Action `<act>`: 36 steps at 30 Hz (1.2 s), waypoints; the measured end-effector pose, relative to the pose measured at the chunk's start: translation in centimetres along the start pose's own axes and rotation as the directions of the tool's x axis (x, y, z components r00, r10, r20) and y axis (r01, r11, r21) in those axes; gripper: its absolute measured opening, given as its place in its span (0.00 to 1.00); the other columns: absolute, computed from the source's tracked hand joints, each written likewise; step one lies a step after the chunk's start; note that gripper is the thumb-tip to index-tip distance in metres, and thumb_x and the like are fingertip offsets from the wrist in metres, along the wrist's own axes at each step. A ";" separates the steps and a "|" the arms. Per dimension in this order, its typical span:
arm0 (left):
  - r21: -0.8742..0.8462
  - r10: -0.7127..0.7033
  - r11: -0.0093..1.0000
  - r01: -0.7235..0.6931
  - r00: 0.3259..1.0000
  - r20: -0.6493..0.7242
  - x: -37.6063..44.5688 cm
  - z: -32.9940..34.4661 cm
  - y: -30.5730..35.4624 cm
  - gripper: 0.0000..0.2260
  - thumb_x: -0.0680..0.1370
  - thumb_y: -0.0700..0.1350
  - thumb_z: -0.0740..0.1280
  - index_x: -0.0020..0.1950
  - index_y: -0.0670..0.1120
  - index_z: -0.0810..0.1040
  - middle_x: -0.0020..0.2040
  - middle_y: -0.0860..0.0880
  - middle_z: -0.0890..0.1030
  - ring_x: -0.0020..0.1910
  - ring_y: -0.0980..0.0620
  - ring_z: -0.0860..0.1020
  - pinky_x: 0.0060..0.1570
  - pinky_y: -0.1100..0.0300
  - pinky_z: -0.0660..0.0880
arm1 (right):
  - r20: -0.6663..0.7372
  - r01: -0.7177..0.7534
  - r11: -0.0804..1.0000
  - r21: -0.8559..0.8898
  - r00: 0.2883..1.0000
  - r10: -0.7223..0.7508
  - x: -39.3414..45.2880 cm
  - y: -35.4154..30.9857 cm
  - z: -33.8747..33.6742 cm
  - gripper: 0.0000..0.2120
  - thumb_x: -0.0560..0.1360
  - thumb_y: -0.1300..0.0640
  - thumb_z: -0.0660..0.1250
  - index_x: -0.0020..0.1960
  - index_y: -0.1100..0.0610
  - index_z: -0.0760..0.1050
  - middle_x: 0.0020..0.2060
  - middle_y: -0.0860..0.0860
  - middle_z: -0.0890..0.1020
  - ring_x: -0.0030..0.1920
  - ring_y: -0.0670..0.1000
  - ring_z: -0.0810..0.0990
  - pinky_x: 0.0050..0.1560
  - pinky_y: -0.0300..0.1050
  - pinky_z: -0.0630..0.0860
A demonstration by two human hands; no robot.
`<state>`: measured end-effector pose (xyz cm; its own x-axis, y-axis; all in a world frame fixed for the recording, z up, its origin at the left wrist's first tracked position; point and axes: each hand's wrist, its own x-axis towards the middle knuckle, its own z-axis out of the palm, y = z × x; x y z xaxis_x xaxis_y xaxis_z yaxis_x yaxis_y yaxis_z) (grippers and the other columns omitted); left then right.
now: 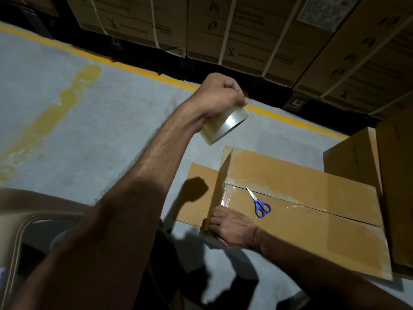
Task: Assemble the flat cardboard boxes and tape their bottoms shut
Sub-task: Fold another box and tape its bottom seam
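Cardboard box (312, 220) edge hides right hand (232, 229) fingertips.

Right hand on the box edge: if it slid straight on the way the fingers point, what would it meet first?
The right hand points left across the box edge; past it, probably the flat cardboard on the floor, though depth is unclear.

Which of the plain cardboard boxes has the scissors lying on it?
The box nearest the person, whose corner the right hand presses. The purple-handled scissors lie by its taped seam; the boxes stacked at far right carry nothing visible.
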<state>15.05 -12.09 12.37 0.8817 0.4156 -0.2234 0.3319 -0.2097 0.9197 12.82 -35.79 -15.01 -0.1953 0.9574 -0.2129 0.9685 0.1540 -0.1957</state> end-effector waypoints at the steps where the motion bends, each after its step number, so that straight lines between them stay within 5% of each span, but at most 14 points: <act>1: 0.000 0.002 1.000 -0.002 1.000 -0.001 0.0 0.1 0.0 0.02 0.79 0.39 0.72 0.47 0.42 0.84 0.43 0.55 0.82 0.44 0.61 0.76 0.39 0.64 0.68 | 0.019 -0.027 1.000 -0.009 0.999 0.027 0.1 -0.1 0.2 0.31 0.87 0.48 0.41 0.52 0.56 0.83 0.47 0.52 0.83 0.50 0.55 0.77 0.63 0.51 0.69; 4: 0.013 0.002 1.000 -0.002 1.000 -0.003 0.0 0.1 0.1 0.03 0.79 0.39 0.72 0.50 0.40 0.85 0.43 0.54 0.81 0.43 0.62 0.76 0.38 0.65 0.68 | 0.143 -0.096 0.994 -0.061 0.984 0.104 0.9 -0.4 -0.1 0.22 0.80 0.44 0.52 0.47 0.53 0.82 0.41 0.51 0.83 0.44 0.55 0.78 0.59 0.52 0.69; 7: 0.033 -0.005 0.999 0.005 1.000 -0.006 -0.1 0.2 0.2 0.06 0.79 0.40 0.72 0.53 0.39 0.85 0.44 0.54 0.81 0.42 0.62 0.75 0.36 0.66 0.67 | 0.263 -0.160 0.985 -0.067 0.949 0.172 3.1 -0.3 -2.2 0.29 0.74 0.36 0.47 0.46 0.53 0.81 0.39 0.52 0.82 0.42 0.56 0.79 0.59 0.52 0.71; 9: 0.031 -0.008 0.999 0.008 1.000 -0.009 0.0 0.2 0.2 0.05 0.79 0.40 0.72 0.52 0.39 0.85 0.45 0.54 0.81 0.43 0.61 0.75 0.37 0.65 0.67 | 0.182 -0.259 0.966 -0.012 0.949 0.257 3.9 0.8 -3.6 0.31 0.79 0.33 0.47 0.46 0.53 0.80 0.42 0.53 0.83 0.45 0.58 0.80 0.59 0.54 0.75; 12: 0.016 -0.013 1.000 0.013 1.000 -0.008 0.1 0.2 0.2 0.03 0.79 0.40 0.72 0.50 0.42 0.84 0.45 0.54 0.81 0.43 0.60 0.75 0.37 0.64 0.67 | -0.059 -0.335 0.937 -0.097 0.942 0.331 2.7 4.2 -4.4 0.25 0.85 0.41 0.49 0.49 0.53 0.81 0.47 0.53 0.84 0.49 0.56 0.81 0.68 0.57 0.72; 17: 0.013 -0.012 1.000 0.012 1.000 0.001 0.1 0.4 0.4 0.03 0.79 0.40 0.72 0.50 0.43 0.84 0.45 0.55 0.81 0.44 0.61 0.75 0.38 0.64 0.67 | -0.042 -0.380 0.923 -0.051 0.925 0.378 0.2 7.2 -3.8 0.28 0.83 0.42 0.47 0.58 0.54 0.82 0.58 0.52 0.84 0.61 0.52 0.80 0.74 0.55 0.70; 22: 0.015 -0.018 1.000 0.018 1.000 0.003 0.0 0.5 0.3 0.02 0.79 0.41 0.72 0.48 0.44 0.84 0.44 0.55 0.81 0.42 0.62 0.75 0.35 0.67 0.67 | 0.130 -0.362 0.925 -0.117 0.918 0.376 3.0 7.1 -5.1 0.26 0.83 0.39 0.52 0.40 0.52 0.77 0.37 0.51 0.80 0.39 0.50 0.75 0.69 0.57 0.74; 25: 0.019 -0.031 0.999 0.031 1.000 0.001 0.0 0.2 0.0 0.03 0.79 0.42 0.73 0.49 0.43 0.85 0.45 0.54 0.81 0.41 0.62 0.75 0.32 0.68 0.67 | 0.350 -0.374 0.908 -0.186 0.839 0.417 5.2 7.1 -6.5 0.26 0.85 0.37 0.54 0.39 0.54 0.73 0.32 0.50 0.71 0.34 0.51 0.71 0.61 0.51 0.76; 27: 0.010 -0.027 1.000 0.027 1.000 -0.004 0.1 -0.1 -0.1 0.02 0.79 0.41 0.73 0.47 0.44 0.84 0.45 0.54 0.82 0.42 0.61 0.75 0.35 0.66 0.67 | 0.327 -0.441 0.891 -0.111 0.830 0.452 5.8 7.6 -6.3 0.24 0.85 0.38 0.57 0.48 0.57 0.78 0.36 0.51 0.74 0.43 0.54 0.77 0.61 0.50 0.75; 30: -0.010 -0.012 1.000 0.012 1.000 -0.021 0.5 -0.4 -0.4 0.03 0.78 0.41 0.73 0.45 0.45 0.84 0.45 0.54 0.82 0.40 0.63 0.76 0.33 0.68 0.68 | 0.026 -0.506 0.862 -0.010 0.862 0.506 5.5 9.0 -5.1 0.19 0.84 0.44 0.58 0.61 0.55 0.81 0.59 0.53 0.84 0.60 0.52 0.80 0.79 0.54 0.63; 32: -0.036 -0.002 0.999 0.001 0.999 -0.036 0.7 -0.4 -0.6 0.02 0.78 0.40 0.73 0.45 0.43 0.84 0.43 0.53 0.82 0.34 0.68 0.77 0.28 0.73 0.68 | -0.152 -0.635 0.772 0.009 0.762 0.629 4.6 10.5 -4.9 0.20 0.84 0.46 0.57 0.68 0.56 0.77 0.69 0.54 0.79 0.68 0.52 0.76 0.80 0.54 0.61; 34: -0.046 0.010 0.999 -0.012 0.999 -0.040 0.9 -0.1 -0.6 0.03 0.78 0.40 0.74 0.44 0.43 0.84 0.41 0.53 0.81 0.30 0.70 0.75 0.26 0.76 0.66 | -0.172 -0.737 0.675 0.035 0.661 0.730 3.8 11.8 -4.9 0.25 0.85 0.47 0.57 0.76 0.59 0.70 0.76 0.56 0.72 0.75 0.56 0.70 0.81 0.55 0.61; 36: -0.036 0.028 0.999 -0.029 0.999 -0.026 0.9 0.2 -0.6 0.03 0.78 0.39 0.73 0.44 0.43 0.83 0.41 0.53 0.81 0.30 0.71 0.75 0.25 0.76 0.66 | -0.152 -0.754 0.654 0.055 0.641 0.752 3.5 12.7 -4.8 0.28 0.84 0.47 0.58 0.78 0.61 0.67 0.79 0.57 0.68 0.78 0.57 0.66 0.81 0.55 0.60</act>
<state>15.69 -11.76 11.57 0.8817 0.4323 -0.1889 0.2938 -0.1899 0.9368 25.15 -29.29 -13.63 0.6265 0.7671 -0.1379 0.7726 -0.6346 -0.0205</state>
